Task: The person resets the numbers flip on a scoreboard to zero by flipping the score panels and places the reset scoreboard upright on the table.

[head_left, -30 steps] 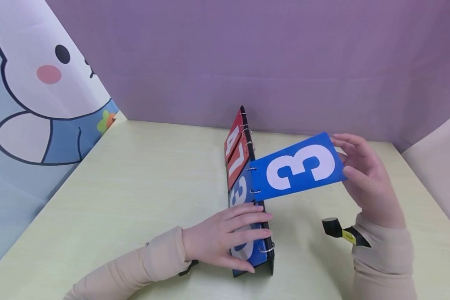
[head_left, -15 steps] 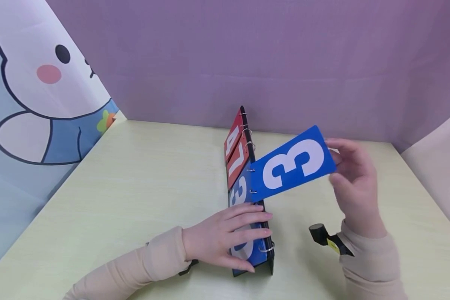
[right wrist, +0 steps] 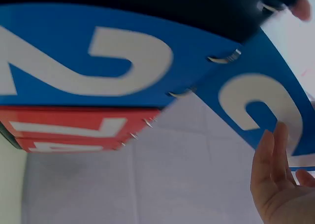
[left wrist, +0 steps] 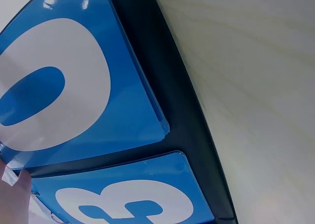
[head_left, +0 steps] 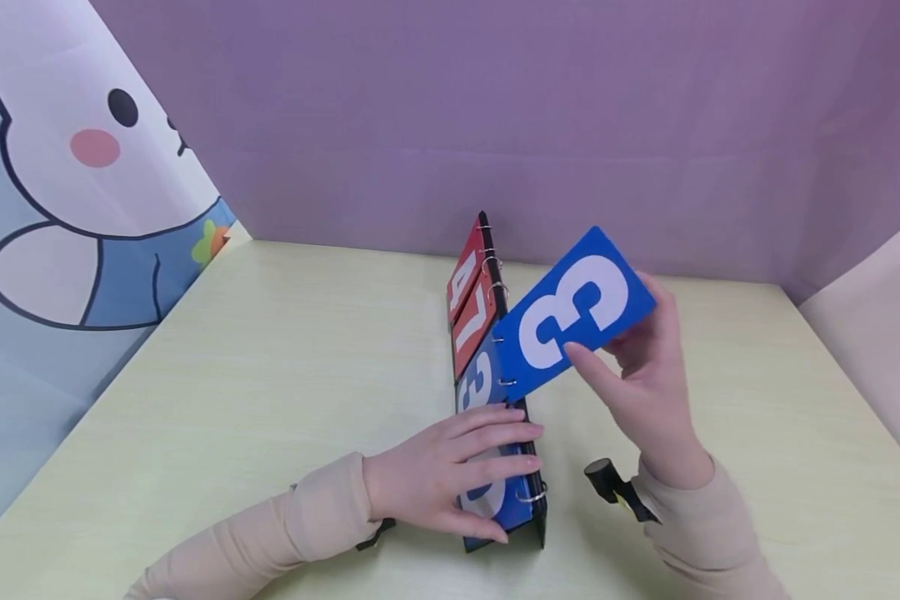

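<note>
A tabletop flip scoreboard with a black frame and metal rings stands lengthwise on the table. My right hand pinches the outer part of a raised blue number card showing a 3, thumb on the face and fingers behind. Its inner edge stays on two rings. My left hand rests across the near end of the scoreboard, fingers spread and straight over the top edge. Beneath it lies a blue card with a 0. Beside that hangs another blue 3 card. A blue 2 card hangs on the opposite side.
Red cards hang at the scoreboard's far end. The pale wooden table runs back to a purple cloth. A cartoon-printed cloth borders the left side, and a white surface borders the right.
My right hand has moved left toward the scoreboard, tilting the raised blue card up and leftward. Its thumb now lies farther in over the card's face. My left hand stays in place.
</note>
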`<state>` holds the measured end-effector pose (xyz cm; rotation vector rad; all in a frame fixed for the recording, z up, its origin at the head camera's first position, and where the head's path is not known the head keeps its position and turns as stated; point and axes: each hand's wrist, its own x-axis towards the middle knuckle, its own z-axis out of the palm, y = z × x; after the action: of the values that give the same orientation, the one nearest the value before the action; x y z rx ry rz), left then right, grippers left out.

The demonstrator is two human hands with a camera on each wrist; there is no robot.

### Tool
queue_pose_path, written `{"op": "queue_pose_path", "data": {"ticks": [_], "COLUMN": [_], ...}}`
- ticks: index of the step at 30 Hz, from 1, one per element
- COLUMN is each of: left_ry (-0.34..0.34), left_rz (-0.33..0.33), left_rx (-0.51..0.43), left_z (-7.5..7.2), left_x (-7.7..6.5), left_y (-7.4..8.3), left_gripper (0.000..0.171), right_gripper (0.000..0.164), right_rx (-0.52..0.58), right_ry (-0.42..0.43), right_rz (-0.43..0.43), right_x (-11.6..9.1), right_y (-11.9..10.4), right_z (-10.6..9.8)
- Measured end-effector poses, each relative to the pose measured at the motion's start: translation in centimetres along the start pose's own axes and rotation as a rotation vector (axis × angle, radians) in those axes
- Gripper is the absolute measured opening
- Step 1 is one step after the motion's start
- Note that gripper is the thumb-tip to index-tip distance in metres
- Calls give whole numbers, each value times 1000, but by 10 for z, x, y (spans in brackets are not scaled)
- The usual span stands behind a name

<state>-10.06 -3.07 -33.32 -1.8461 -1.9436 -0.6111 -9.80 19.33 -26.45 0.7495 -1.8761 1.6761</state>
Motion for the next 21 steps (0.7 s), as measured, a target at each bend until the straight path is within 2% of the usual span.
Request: {"op": "queue_pose_path", "data": {"ticks": [7,13,16,21], "left_ry": [-1,14,16,16], "left_rz": [-6,24,27,22], "left_rx": [-8,23,24,25], "left_z": [0,0,0,1], "left_x": [0,0,0,0], "left_y": [0,-1,-1,-1], "left_gripper": [75,74,74,75], "right_gripper": [87,84,84,80], "right_rx": [-121,-246,-255,-265], "right_ry": [-175,-291,-286,-201], "right_rz": [40,50,34,-58], "right_x": [-4,-5,-4,-3], "right_y": [11,11,12,17], "right_z": [10,16,17,21]}}
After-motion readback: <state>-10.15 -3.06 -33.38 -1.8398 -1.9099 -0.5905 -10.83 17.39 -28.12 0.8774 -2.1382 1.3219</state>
